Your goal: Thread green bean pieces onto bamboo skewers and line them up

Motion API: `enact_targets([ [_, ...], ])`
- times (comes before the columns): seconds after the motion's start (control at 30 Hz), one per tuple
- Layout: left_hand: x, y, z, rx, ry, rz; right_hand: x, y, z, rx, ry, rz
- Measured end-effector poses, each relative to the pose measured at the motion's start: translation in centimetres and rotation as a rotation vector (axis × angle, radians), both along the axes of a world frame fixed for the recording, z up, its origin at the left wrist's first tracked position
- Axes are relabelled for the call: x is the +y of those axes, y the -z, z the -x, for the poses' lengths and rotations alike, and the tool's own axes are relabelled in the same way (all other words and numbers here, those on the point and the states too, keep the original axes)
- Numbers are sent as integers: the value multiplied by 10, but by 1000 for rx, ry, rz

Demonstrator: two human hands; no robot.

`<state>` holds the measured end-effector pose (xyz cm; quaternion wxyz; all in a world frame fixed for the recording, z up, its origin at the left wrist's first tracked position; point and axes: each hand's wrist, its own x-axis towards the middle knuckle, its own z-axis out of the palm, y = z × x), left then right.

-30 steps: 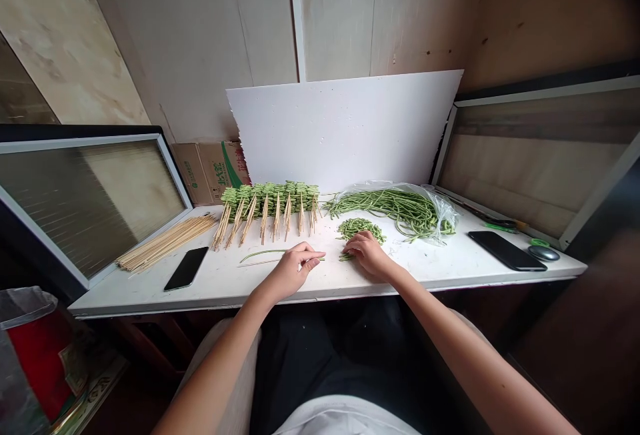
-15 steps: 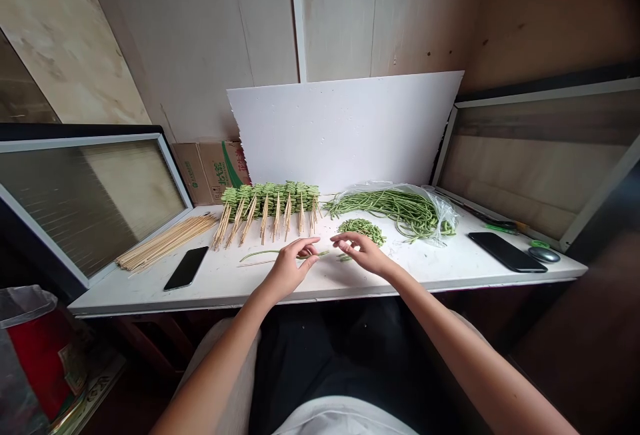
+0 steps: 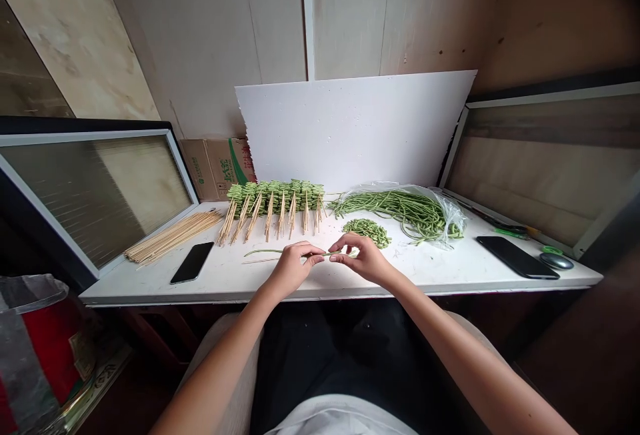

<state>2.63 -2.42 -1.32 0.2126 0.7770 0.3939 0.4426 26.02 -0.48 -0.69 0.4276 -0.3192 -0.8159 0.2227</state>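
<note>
A green yardlong bean point(image 3: 267, 252) stretches across the white counter point(image 3: 440, 275), inside its front edge, pinched narrowly between the fingertips of the left hand point(image 3: 293, 268) and the right hand point(image 3: 363, 259); the fingers hide part of it. A bare strip of counter lies before the hands. Cut bean pieces point(image 3: 367, 232) sit just beyond, skewered bundles point(image 3: 274, 197) farther left.

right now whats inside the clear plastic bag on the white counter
The clear plastic bag holds a bundle of long thin green beans; its crumpled right end hides the beans' far ends.
</note>
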Motion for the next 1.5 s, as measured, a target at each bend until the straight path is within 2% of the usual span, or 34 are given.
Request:
enact_targets([
  [0.27,-5,-3,-7,28,25,-93,-9,0,11,-13,-35,-62],
  [0.43,-5,1,-7,95,37,-112,-10,4,15,-24,-102,-45],
  [0.6,0,1,-2,102,63,-91,-14,-3,14,7,-210,36],
  [0.67,2,0,2,36,73,-72,-11,-5,9,20,-159,18],
  [0.77,4,-1,5,-43,66,-32,5,-1,-5,-23,25,-79],
  [0.87,5,1,5,-56,63,-17,27,16,-22,-108,201,-137],
  [1.0,5,4,3,-45,61,12,49,44,-38,-224,326,-75],
  [1.1,5,5,2,-46,69,34,55,56,-45,-272,344,-99],
  [1.27,4,5,3,-36,76,56,61,64,-50,-302,294,-185],
  [1.4,4,5,3,-17,85,44,61,58,-52,-268,289,-170],
  [1.5,4,6,3,12,113,32,56,44,-50,-168,311,-90],
])
